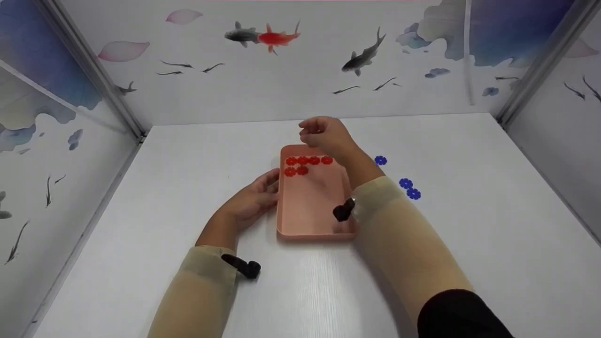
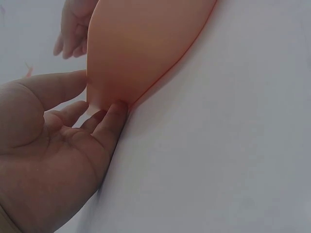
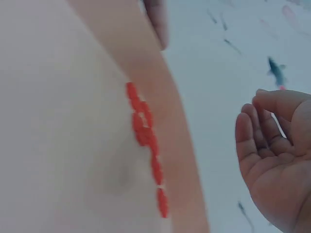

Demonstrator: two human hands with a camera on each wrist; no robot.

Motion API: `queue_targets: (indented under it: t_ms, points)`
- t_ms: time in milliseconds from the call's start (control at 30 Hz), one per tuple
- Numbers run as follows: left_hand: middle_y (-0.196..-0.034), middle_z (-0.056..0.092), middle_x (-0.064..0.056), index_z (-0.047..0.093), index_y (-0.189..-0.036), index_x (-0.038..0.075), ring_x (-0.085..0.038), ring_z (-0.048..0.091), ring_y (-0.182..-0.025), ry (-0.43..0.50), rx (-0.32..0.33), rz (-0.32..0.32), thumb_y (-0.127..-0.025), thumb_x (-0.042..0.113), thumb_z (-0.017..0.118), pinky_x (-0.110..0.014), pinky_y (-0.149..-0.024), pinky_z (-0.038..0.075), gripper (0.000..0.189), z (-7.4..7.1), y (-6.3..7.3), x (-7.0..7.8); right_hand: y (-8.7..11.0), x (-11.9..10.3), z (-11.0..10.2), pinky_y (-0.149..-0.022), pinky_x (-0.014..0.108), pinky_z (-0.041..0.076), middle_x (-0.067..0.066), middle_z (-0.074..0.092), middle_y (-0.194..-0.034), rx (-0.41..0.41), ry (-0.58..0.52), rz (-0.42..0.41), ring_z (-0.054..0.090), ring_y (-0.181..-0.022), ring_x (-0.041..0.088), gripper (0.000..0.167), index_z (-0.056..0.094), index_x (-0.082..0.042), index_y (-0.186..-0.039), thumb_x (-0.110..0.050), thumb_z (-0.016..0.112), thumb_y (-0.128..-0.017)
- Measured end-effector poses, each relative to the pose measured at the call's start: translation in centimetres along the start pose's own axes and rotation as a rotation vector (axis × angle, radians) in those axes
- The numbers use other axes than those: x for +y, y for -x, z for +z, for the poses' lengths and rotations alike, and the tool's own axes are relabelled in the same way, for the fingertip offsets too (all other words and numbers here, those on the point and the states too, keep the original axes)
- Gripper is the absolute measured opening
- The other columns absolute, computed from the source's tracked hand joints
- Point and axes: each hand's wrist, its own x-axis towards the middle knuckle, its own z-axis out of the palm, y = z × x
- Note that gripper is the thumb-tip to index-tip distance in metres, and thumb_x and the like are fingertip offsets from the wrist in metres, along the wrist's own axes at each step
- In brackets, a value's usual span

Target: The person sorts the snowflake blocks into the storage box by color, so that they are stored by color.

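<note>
A pink rectangular tray (image 1: 315,237) lies on the white table with several red flower-shaped pieces (image 1: 314,160) near its far end. They lie in two rows, the longer one farther away. My left hand (image 1: 253,199) touches the tray's outer left wall; in the left wrist view, its fingertips (image 2: 117,108) rest against the wall low down. Above the tray's far edge hovers my right hand (image 1: 328,136), fingers loosely bent, with nothing visible in it. Right of my right forearm, blue flower-shaped pieces (image 1: 406,183) lie on the table, one of them partly by the arm.
White panels (image 1: 300,89) printed with fish stand behind the table and at both sides, joined by metal corner posts (image 1: 94,70). A black strap end (image 1: 244,266) hangs from my left sleeve, another (image 1: 344,210) from the right one over the tray.
</note>
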Motion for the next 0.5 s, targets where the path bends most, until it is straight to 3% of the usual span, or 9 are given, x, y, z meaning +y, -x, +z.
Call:
queue_targets:
  t_ms: [200,500]
  points:
    - [-0.173,0.037,0.009,0.037,-0.167,0.030,-0.012,0.034,-0.162,-0.019,0.010,0.001,-0.098,0.008,0.075,-0.038,-0.130,0.039,0.082,0.1,0.1,0.1,1.7,-0.8,-3.5,-0.103,0.037,0.062,0.006,0.072,-0.119,0.005,0.048,-0.036,0.070,-0.113,0.026,0.025,0.074,-0.021,-0.126,-0.023,0.075,-0.101]
    - [-0.173,0.037,0.009,0.036,-0.167,0.029,-0.012,0.034,-0.162,-0.019,0.003,0.007,-0.099,0.008,0.074,-0.037,-0.129,0.040,0.081,0.0,0.0,-0.3,5.4,0.6,-8.1,-0.097,0.029,0.063,0.005,0.073,-0.124,0.019,0.143,0.008,0.071,-0.118,0.030,0.028,0.073,-0.020,-0.129,-0.031,0.073,-0.103]
